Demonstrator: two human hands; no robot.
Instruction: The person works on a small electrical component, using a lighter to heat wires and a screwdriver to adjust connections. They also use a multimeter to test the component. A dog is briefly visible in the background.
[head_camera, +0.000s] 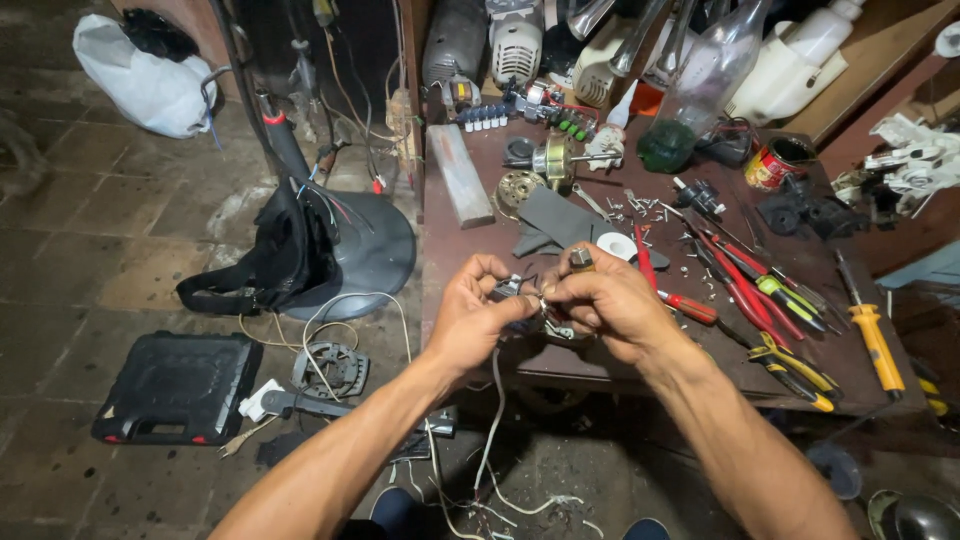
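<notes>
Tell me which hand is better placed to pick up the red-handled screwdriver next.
Right, probably. The right hand sits just beside the red-handled screwdriver, while the left hand lies farther away across the small wired part. Both hands' fingers are pinching that part.

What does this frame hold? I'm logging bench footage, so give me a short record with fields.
setting: cluttered dark workbench over a tiled floor
left hand: pinching a small wired part
right hand: gripping the same part, fingers closed
wire: white cable hanging from the part
on bench: red-handled pliers, yellow screwdriver, scattered screws
on floor: black tool case, fan base
</notes>
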